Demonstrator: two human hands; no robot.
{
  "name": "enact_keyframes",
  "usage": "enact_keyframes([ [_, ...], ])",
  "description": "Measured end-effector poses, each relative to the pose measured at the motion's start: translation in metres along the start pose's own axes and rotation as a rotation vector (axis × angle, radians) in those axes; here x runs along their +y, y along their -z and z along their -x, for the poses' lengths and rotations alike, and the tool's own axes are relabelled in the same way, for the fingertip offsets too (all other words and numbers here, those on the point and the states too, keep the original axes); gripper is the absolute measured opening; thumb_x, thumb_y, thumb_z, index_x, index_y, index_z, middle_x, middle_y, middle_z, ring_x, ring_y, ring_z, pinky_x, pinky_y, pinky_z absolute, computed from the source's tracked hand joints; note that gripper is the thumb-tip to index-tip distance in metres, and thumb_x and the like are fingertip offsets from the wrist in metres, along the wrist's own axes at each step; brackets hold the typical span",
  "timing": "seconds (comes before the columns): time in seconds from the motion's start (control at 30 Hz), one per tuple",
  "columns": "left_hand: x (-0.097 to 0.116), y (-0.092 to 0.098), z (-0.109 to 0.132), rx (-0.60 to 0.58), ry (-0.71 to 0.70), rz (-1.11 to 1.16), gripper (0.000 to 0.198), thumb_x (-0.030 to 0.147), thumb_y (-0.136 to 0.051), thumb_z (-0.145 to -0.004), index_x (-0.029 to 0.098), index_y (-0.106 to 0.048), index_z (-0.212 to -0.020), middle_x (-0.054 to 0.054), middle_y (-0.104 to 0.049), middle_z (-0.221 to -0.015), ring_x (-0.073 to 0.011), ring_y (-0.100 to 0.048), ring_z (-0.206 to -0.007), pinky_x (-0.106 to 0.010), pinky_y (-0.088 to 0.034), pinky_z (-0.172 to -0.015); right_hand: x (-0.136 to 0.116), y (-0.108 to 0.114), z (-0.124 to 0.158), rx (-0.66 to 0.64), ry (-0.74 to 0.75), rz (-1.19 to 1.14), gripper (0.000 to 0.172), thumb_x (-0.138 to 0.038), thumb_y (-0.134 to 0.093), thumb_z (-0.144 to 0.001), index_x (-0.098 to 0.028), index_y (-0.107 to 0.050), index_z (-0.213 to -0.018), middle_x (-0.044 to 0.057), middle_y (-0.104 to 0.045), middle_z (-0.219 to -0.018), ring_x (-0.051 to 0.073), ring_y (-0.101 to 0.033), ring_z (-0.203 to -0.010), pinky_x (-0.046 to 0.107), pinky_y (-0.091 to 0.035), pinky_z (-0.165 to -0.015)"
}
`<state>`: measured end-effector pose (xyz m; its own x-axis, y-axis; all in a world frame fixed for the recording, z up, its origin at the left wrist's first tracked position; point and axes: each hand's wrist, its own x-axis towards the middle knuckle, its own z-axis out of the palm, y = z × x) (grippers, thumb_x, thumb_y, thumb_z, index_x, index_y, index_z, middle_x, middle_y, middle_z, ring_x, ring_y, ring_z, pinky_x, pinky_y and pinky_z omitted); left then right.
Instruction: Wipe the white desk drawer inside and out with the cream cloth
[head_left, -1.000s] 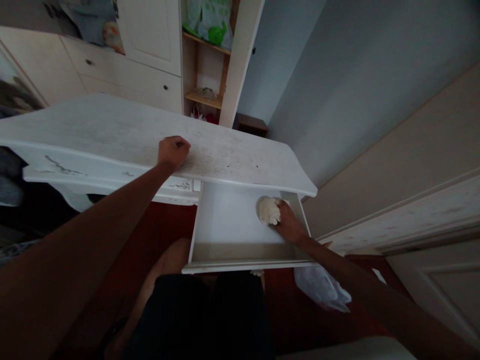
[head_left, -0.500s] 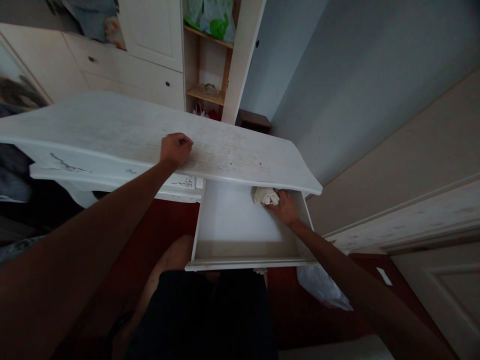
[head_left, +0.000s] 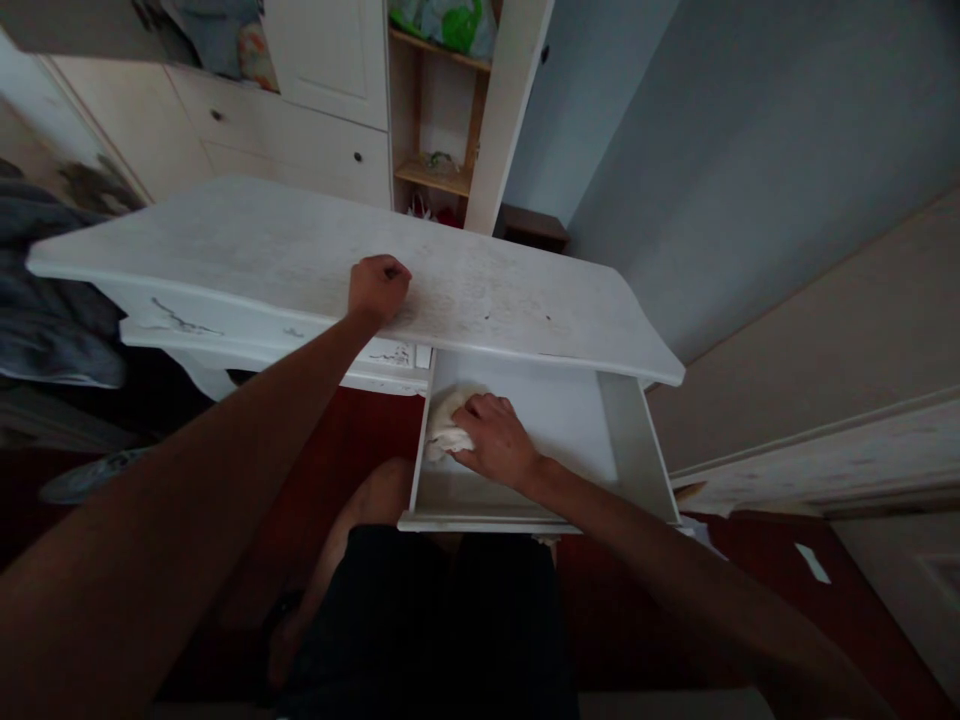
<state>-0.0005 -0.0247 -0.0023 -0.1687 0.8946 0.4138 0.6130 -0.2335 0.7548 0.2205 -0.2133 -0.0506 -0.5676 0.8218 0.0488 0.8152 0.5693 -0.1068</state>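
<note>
My right hand point(head_left: 495, 438) presses a crumpled white cloth point(head_left: 444, 428) against the bottom of an open white drawer point(head_left: 622, 440), at its left side. Its fingers curl over the cloth. My left hand point(head_left: 379, 287) rests as a loose fist on the white desk top point(head_left: 247, 250), just above the drawer's left corner; nothing shows in it.
A white wardrobe with knobbed drawers point(head_left: 315, 150) and an open wooden shelf point(head_left: 439, 170) holding a green bag stands behind the desk. Dark clothing point(head_left: 45, 300) lies at the left. A grey wall and a pale door panel point(head_left: 825, 380) close in on the right. The floor is red-brown.
My right hand has slid the cloth from the drawer's far right corner across to its left side. The left fist has stayed on the desk top.
</note>
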Motion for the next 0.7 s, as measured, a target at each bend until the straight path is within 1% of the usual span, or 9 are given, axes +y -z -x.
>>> enact_keyframes([
  [0.07, 0.000, 0.000, 0.000, 0.006, 0.004, 0.009, 0.019, 0.018, -0.054, -0.073, 0.017, -0.073, -0.079, -0.007, -0.074, -0.080, -0.0231, -0.068, -0.083, -0.035, -0.054, -0.086, -0.001, -0.002, -0.001, 0.009, 0.114, -0.033, 0.031, -0.032, -0.077, -0.085, -0.019, -0.067, -0.111, 0.017, -0.057, -0.144, 0.035, -0.048, -0.135, 0.052, -0.038, -0.107],
  [0.1, 0.000, -0.001, 0.000, 0.008, 0.003, 0.015, 0.019, 0.017, -0.054, -0.073, 0.017, -0.072, -0.078, -0.007, -0.074, -0.080, -0.0230, -0.068, -0.083, -0.035, -0.054, -0.086, -0.001, -0.002, -0.001, -0.007, 0.173, -0.057, 0.030, -0.027, -0.077, -0.084, -0.019, -0.067, -0.111, 0.016, -0.055, -0.148, 0.034, -0.045, -0.138, 0.052, -0.037, -0.108],
  [0.2, 0.000, -0.001, 0.000, 0.012, 0.009, 0.024, 0.018, 0.017, -0.055, -0.074, 0.019, -0.072, -0.077, -0.007, -0.075, -0.081, -0.0225, -0.068, -0.084, -0.033, -0.054, -0.084, -0.002, 0.000, 0.003, -0.089, 0.341, -0.115, 0.029, -0.022, -0.073, -0.086, -0.020, -0.066, -0.114, 0.012, -0.061, -0.143, 0.030, -0.048, -0.135, 0.047, -0.040, -0.107],
  [0.33, -0.001, -0.002, -0.001, 0.018, 0.016, 0.019, 0.015, 0.017, -0.056, -0.075, 0.022, -0.070, -0.074, -0.004, -0.075, -0.078, -0.0208, -0.068, -0.083, -0.030, -0.053, -0.082, -0.010, 0.005, 0.012, -0.153, 0.497, -0.118, 0.022, -0.020, -0.066, -0.092, -0.021, -0.069, -0.113, 0.010, -0.068, -0.132, 0.027, -0.051, -0.127, 0.043, -0.043, -0.104],
  [0.43, 0.000, -0.001, 0.000, 0.019, 0.016, 0.021, 0.015, 0.017, -0.056, -0.075, 0.022, -0.069, -0.073, -0.003, -0.074, -0.076, -0.0198, -0.068, -0.081, -0.028, -0.052, -0.079, -0.012, 0.009, 0.017, -0.175, 0.557, -0.108, 0.018, -0.015, -0.060, -0.095, -0.021, -0.071, -0.108, 0.008, -0.069, -0.132, 0.025, -0.051, -0.127, 0.041, -0.043, -0.103],
  [0.5, 0.000, -0.001, 0.001, 0.019, 0.018, 0.018, 0.015, 0.017, -0.055, -0.075, 0.022, -0.069, -0.072, -0.003, -0.074, -0.075, -0.0197, -0.068, -0.080, -0.029, -0.053, -0.078, -0.006, 0.011, 0.021, -0.182, 0.574, -0.101, 0.017, -0.015, -0.058, -0.097, -0.022, -0.071, -0.105, 0.007, -0.068, -0.135, 0.024, -0.052, -0.128, 0.041, -0.042, -0.103],
  [0.57, 0.001, 0.000, 0.001, 0.018, 0.018, 0.014, 0.015, 0.017, -0.055, -0.075, 0.023, -0.069, -0.072, -0.002, -0.074, -0.075, -0.0199, -0.069, -0.080, -0.029, -0.053, -0.079, 0.005, 0.013, 0.027, -0.195, 0.583, -0.094, 0.016, -0.017, -0.057, -0.099, -0.022, -0.072, -0.104, 0.007, -0.069, -0.134, 0.024, -0.053, -0.128, 0.041, -0.041, -0.104],
  [0.7, 0.002, 0.000, 0.001, 0.007, 0.022, 0.008, 0.016, 0.017, -0.055, -0.075, 0.022, -0.070, -0.075, -0.004, -0.074, -0.078, -0.0214, -0.069, -0.084, -0.031, -0.053, -0.081, 0.038, 0.015, 0.049, -0.240, 0.577, -0.096, 0.016, -0.019, -0.056, -0.101, -0.021, -0.072, -0.102, 0.008, -0.073, -0.123, 0.023, -0.058, -0.121, 0.040, -0.042, -0.102],
])
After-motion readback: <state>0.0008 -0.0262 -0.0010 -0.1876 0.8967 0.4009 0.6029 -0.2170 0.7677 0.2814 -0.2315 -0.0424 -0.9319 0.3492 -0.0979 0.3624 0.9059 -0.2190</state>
